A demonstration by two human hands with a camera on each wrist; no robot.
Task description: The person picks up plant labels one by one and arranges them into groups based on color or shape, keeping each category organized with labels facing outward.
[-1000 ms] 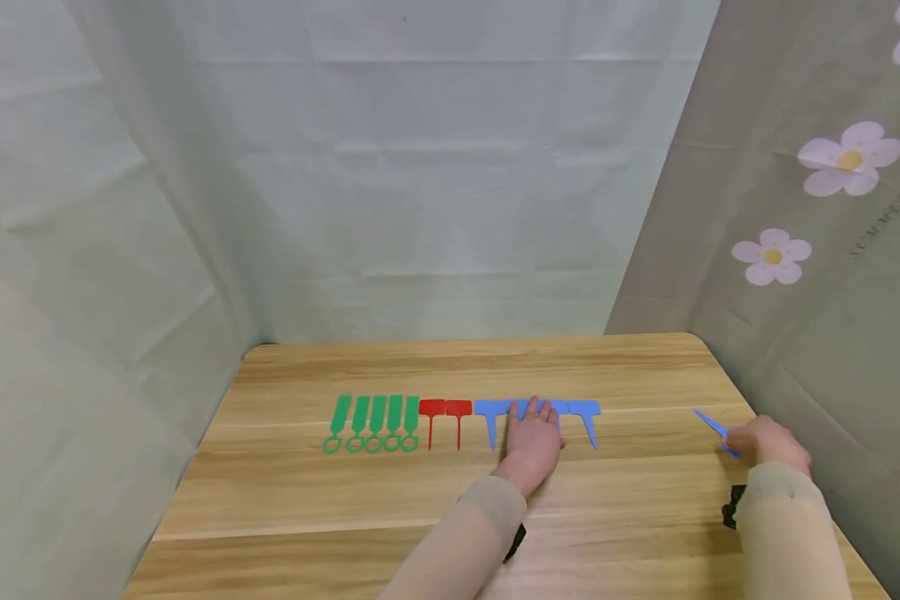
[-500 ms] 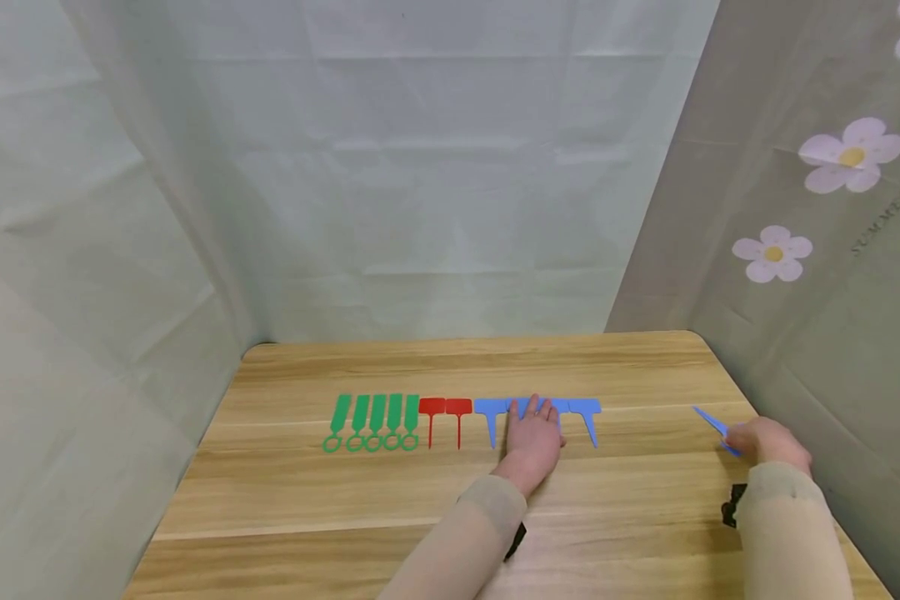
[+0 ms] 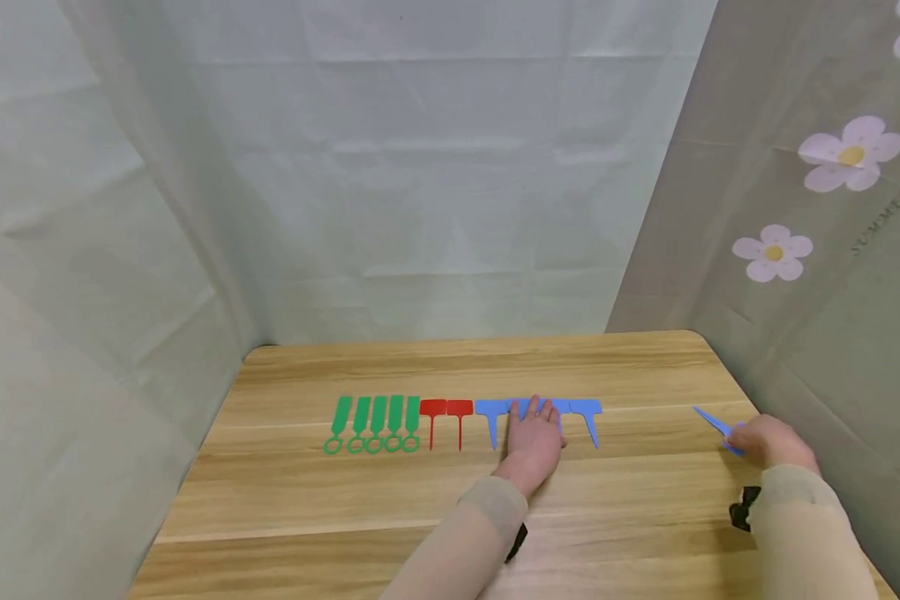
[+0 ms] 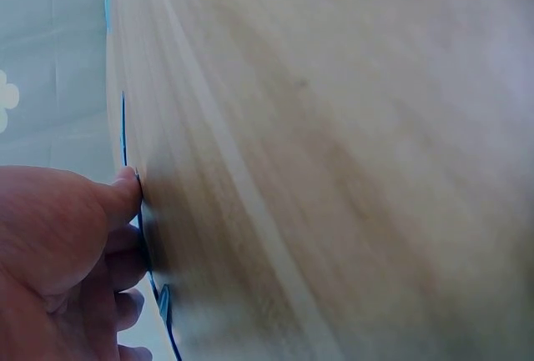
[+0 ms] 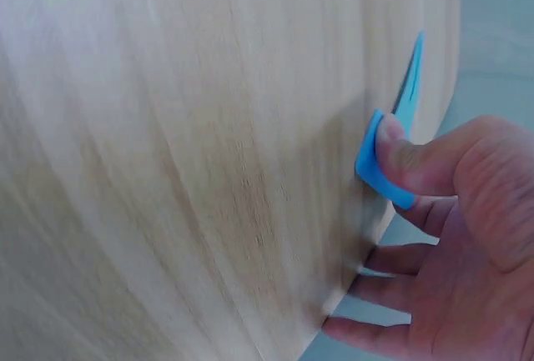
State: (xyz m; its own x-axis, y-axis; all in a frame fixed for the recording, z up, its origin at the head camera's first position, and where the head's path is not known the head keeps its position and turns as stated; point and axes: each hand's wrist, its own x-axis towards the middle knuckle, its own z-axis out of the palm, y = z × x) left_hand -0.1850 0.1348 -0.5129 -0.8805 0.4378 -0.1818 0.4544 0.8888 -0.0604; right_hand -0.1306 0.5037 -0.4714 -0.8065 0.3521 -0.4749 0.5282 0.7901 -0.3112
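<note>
In the head view my left hand lies palm down, fingers spread, across the middle of a row of blue T-shaped plant labels. It partly hides them; one blue label shows at its left and another label at its right. Over at the right side of the table, my right hand pinches a separate blue T-shaped plant label by its wide head. The thumb lies on top of the head, and the pointed stem aims away to the far left in the head view.
Two red T-shaped labels continue the row leftward. Several green tags with ring ends lie at its left end. A pale curtain hangs behind the wooden table, and a flowered one borders the right side.
My right wrist and forearm have shifted slightly to the right, while the pinched label stays in nearly the same spot. The left hand and the row of labels have not moved.
</note>
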